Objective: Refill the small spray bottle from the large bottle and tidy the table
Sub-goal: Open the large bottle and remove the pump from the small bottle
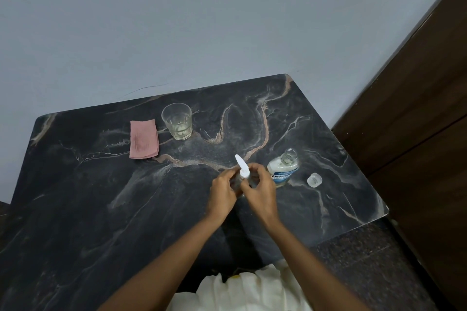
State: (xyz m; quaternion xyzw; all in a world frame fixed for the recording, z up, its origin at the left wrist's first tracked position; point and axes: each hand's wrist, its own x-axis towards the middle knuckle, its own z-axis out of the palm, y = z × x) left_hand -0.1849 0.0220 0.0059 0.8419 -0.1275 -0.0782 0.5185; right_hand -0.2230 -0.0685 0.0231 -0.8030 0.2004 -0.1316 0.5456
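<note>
Closest in, just right of the middle of the table (101, 209): left hand (222, 192) curled round the clear body of the small spray bottle (244, 176), right hand (260, 190) pinching at the collar under the white spray head (240, 164). Probably turning the head on or off; cannot tell which. Likely light, thin plastic, slippery when wet: best gripped low on the body and twisted at the collar, without squeezing hard.

Just beyond the right hand, toward the right edge: large bottle (283, 169), upright, neck open. Blue-and-white label reading "LISTERI", with the rest hidden. Probably heavier and stiffer; safest taken round the middle for pouring.

Just beside it, nearer the right edge: a clear cap (314, 180), off and lying on the table.

Farthest, near the far edge and left of the middle: a glass (177, 121) with some clear liquid, and just beside it on the left a folded pink cloth (143, 139), lying flat.
</note>
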